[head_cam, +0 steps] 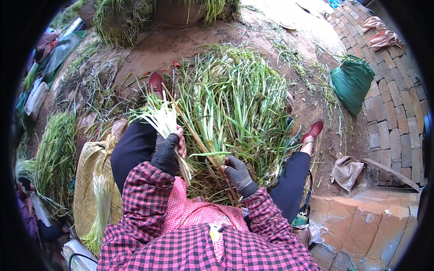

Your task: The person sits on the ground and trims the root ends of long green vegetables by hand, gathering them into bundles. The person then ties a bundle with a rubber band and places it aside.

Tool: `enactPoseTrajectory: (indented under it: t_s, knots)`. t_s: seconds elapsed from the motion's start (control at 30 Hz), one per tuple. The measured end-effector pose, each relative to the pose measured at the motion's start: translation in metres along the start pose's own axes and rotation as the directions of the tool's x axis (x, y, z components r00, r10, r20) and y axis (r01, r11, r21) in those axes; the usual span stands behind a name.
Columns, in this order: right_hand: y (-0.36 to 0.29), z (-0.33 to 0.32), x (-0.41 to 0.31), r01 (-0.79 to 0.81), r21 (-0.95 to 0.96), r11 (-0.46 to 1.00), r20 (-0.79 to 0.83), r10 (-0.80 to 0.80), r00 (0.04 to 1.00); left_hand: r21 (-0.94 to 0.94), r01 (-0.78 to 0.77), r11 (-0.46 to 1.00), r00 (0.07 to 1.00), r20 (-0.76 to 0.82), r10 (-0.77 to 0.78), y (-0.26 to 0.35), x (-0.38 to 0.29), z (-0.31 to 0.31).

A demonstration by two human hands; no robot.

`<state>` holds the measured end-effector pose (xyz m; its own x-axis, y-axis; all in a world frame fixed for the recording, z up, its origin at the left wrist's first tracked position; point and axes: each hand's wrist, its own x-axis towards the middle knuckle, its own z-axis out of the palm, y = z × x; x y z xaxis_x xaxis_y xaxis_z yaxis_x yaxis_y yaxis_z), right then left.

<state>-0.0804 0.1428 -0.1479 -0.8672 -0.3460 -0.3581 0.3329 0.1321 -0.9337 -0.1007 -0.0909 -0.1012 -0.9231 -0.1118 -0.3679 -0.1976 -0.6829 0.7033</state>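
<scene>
In my left hand (173, 145), which wears a dark fingerless glove, is a bundle of whitish stalks (162, 117) with pale green tips. The bundle slants across my palm, and its lower ends stick out beneath the hand. My gloved right hand (239, 172) is curled at the base of a clump of green stalks (213, 149), with thumb and forefinger pinched there. A thin brown stem (184, 120) runs up and left from that spot. Between my legs spreads a large heap of long green leafy stalks (237, 95), partly withered.
Another pale bundle (101, 200) rests on a yellow woven sack (86, 169) at my left. Farther left lies a green pile (57, 145), near a partly visible person (28, 210). A green sack (352, 84) and a wooden board (390, 174) are to the right, beside brick paving (393, 132).
</scene>
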Motion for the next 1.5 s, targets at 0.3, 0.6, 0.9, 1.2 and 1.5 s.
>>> enactPoseTrajectory:
  t_s: [0.3,0.6,0.9,1.2,1.5]
  knots:
    - [-0.02,0.015,-0.005,0.061,-0.035,0.998,-0.081,-0.063,0.995,0.327,-0.004,0.945,1.0,0.018,-0.002,-0.026,0.006,0.002]
    - [-0.035,0.018,-0.012,0.058,0.029,0.998,0.011,-0.058,0.998,0.504,-0.166,0.848,0.979,0.186,0.081,-0.067,0.007,-0.001]
    - [-0.018,0.02,-0.003,0.118,0.232,0.966,-0.118,-0.092,0.989,0.403,0.028,0.915,0.999,0.01,-0.035,-0.055,-0.004,0.01]
    - [-0.038,0.018,-0.011,0.032,0.186,0.982,-0.079,-0.018,0.997,0.204,0.193,0.96,0.958,0.174,-0.23,-0.039,-0.017,0.024]
    - [-0.031,0.023,-0.007,-0.024,0.431,0.902,-0.035,0.043,0.998,0.309,0.076,0.948,0.989,0.097,-0.11,-0.045,-0.017,0.027]
